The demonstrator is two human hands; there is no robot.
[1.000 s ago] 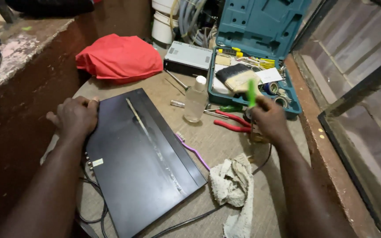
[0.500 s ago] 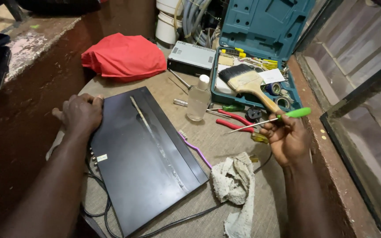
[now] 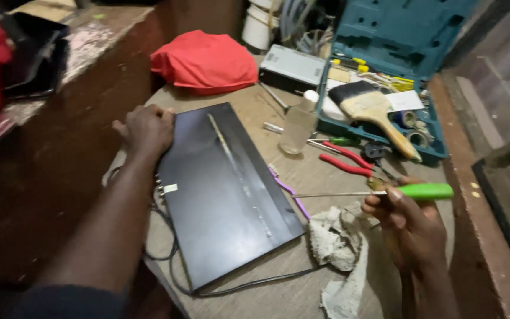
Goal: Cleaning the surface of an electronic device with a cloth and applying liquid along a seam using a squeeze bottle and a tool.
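The scene is dim and warm-toned, with soft light falling from above and behind the far side of the round brown bench [image 3: 249, 112], so that the flat black metal box [image 3: 225, 195] carries a pale streak of glare along its top and a dull sheen toward its near corner. The left edge sinks into deep shadow along the dark wooden wall [image 3: 48, 177], and the forearms at the bottom are murky and soft. Focus is fair in the middle, while the teal plastic tool case [image 3: 396, 35] and the corners look smeared and slightly stretched.
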